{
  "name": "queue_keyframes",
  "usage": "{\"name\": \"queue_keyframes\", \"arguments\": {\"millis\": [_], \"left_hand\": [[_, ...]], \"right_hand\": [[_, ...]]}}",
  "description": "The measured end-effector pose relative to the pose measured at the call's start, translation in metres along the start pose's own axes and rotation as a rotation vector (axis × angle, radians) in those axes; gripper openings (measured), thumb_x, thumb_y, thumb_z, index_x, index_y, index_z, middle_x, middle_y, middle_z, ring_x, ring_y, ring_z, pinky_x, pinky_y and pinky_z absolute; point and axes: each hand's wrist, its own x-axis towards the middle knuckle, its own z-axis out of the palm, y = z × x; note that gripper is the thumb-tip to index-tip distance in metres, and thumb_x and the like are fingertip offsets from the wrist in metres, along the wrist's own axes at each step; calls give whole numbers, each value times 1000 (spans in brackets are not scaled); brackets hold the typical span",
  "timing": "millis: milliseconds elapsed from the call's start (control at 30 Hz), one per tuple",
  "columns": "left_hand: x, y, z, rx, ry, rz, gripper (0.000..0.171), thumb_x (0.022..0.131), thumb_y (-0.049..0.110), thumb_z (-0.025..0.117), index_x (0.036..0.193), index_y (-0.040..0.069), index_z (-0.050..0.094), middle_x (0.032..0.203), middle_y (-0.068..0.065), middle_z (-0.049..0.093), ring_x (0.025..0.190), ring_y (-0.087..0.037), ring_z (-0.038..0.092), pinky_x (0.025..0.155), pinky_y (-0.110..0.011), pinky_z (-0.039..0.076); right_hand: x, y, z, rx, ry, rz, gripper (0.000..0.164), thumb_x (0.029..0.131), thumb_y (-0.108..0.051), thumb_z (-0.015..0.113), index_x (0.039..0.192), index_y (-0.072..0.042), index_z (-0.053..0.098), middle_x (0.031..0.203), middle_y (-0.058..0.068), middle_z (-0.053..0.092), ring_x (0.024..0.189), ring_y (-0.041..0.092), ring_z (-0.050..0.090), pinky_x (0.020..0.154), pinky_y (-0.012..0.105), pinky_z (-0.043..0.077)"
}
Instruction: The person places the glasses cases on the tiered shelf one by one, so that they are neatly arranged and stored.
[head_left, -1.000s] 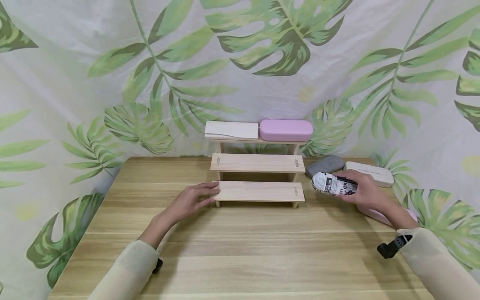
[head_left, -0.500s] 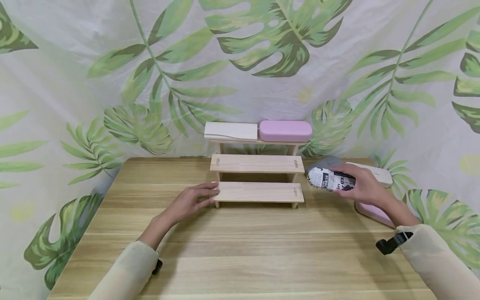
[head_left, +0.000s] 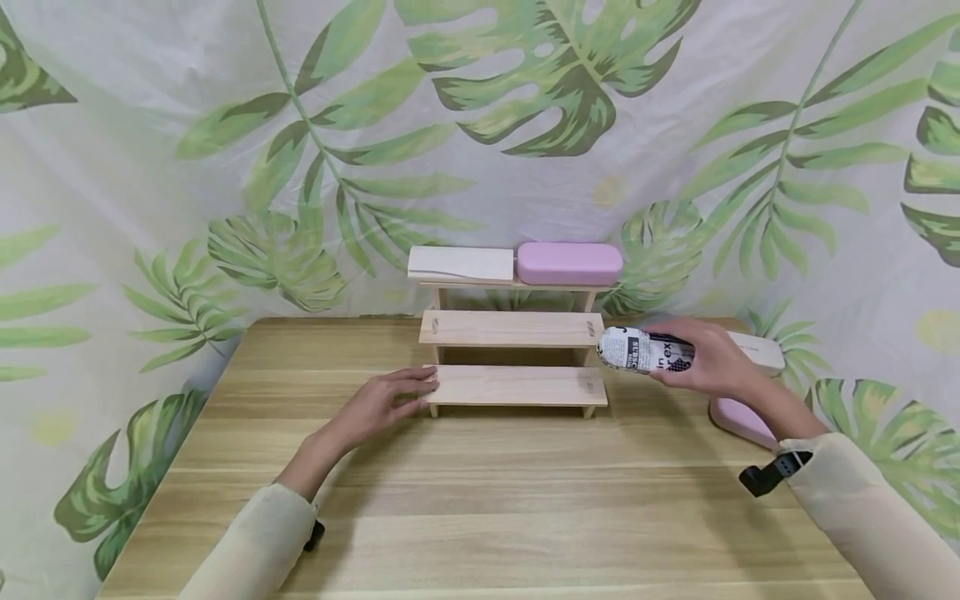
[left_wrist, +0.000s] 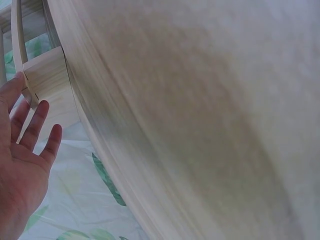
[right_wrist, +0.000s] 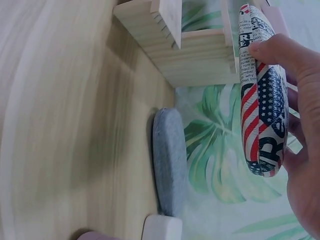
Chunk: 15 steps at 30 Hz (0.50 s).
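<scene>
A small wooden three-step shelf (head_left: 517, 327) stands on the table against the leafy backdrop. My left hand (head_left: 386, 402) touches the left end of its lowest step, fingers fairly straight; in the left wrist view, the fingertips (left_wrist: 42, 107) lie right at the board's end. My right hand (head_left: 708, 362) grips a glasses case (head_left: 637, 350) with newspaper print, held up by the right end of the middle step. The right wrist view shows the case (right_wrist: 265, 105) with stars and red stripes, thumb on one side and fingers behind.
On the top step sit a white case (head_left: 461, 263) and a pink case (head_left: 570, 263). Lying on the table at right are a grey felt case (right_wrist: 169, 155), a white case (head_left: 761, 352) and a pink case (head_left: 738, 421), partly behind my right arm.
My right hand has carried the newspaper-print glasses case left and slightly up, closer to the shelf. The left hand stays at the lowest step.
</scene>
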Motion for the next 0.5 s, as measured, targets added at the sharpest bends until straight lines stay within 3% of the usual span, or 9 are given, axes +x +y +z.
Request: {"name": "queue_keyframes", "arguments": {"millis": [200,500], "left_hand": [[-1,-2,0,-13,-16,-23,36,99,11,75,134,6,73,150,-12,62,138,-35,59,109,-52,53],[1,-1,0,-8,-19,-22,36,99,11,75,134,5,73,150,-12,62,138,-34,59,109,-52,53]], "right_hand": [[10,-5,2,12,-1,-27,67,66,-17,97,129,-12,74,120,7,78,108,30,72,88,42,58],[28,-14,6,25,-40,-37,66,70,-22,95,132,-12,74,122,8,77,103,24,71,77,41,59]]}}
